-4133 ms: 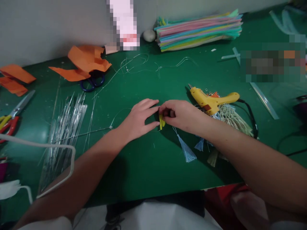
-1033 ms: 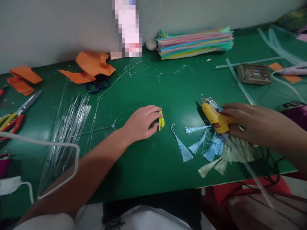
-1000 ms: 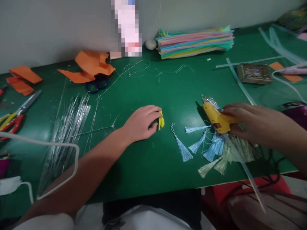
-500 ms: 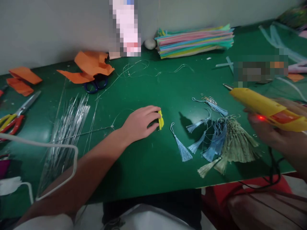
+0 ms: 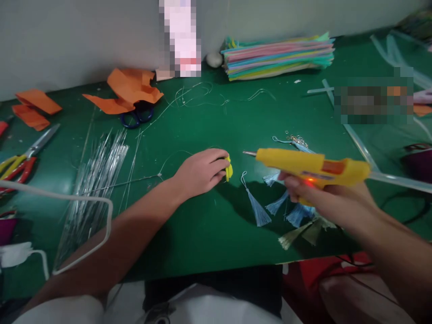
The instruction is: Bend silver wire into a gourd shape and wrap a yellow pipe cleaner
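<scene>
My left hand (image 5: 205, 171) rests low over the green table, its fingers closed on a small yellow piece (image 5: 229, 168) whose kind I cannot make out. In my right hand (image 5: 312, 191) is a yellow hot glue gun (image 5: 290, 158) with a red light glowing. Its metal nozzle points left, a short gap from the yellow piece, and a clear glue stick (image 5: 401, 181) sticks out of its back. A light blue tassel (image 5: 258, 209) lies between the hands. More blue tassels (image 5: 277, 204) and pale green tassels (image 5: 297, 234) lie under my right hand, partly hidden.
Silvery wires (image 5: 97, 175) and a white cable (image 5: 110, 216) lie on the left, near red-and-yellow-handled scissors (image 5: 29, 153). Orange paper (image 5: 130, 92) covers part of dark blue-handled scissors (image 5: 137, 118). A bundle of colourful pipe cleaners (image 5: 278, 57) sits by the wall. Small metal rings (image 5: 297, 140) lie behind the tassels.
My right hand has brought the glue gun leftward from the right side, over the tassels and close to the yellow piece. My left hand has stayed nearly still.
</scene>
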Available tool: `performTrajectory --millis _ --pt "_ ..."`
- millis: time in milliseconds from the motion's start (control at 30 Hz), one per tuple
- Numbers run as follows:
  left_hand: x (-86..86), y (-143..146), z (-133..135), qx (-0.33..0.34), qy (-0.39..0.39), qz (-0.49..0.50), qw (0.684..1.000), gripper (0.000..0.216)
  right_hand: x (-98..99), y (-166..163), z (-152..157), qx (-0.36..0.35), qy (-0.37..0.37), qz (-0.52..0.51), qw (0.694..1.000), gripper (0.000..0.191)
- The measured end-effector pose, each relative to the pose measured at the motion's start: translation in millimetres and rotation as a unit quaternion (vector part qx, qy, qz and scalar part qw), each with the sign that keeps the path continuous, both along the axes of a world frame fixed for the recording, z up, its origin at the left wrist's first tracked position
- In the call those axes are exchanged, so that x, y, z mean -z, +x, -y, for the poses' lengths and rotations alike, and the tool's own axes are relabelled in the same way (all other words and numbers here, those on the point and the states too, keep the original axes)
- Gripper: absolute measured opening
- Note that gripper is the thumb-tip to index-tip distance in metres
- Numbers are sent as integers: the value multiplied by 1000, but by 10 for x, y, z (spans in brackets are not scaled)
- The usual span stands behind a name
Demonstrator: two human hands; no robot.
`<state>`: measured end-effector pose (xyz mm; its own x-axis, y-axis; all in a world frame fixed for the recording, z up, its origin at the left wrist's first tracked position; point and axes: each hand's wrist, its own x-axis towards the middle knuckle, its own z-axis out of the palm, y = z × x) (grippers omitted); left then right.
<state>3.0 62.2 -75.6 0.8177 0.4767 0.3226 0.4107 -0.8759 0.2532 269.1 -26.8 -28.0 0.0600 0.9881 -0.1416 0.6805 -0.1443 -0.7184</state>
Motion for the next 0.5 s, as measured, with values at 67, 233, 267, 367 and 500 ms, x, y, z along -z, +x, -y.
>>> performTrajectory --millis 67,233,267,367,500 --pt "-10 -1 4 16 11 -11 1000 20 74 -96 -89 -14 -38 -52 998 45" --pt "-30 5 7 3 4 -25 1000 27 362 62 -116 -45 -22 -20 999 47" --pt "-29 5 2 3 -2 -26 1000 28 401 113 -97 -58 -24 -24 998 45" --pt "-18 -6 -20 8 -6 -32 999 28 424 203 -43 -80 -21 -58 995 34" --pt "-12 -33 -57 21 -17 -30 999 24 286 166 -30 -130 -13 -37 991 25"
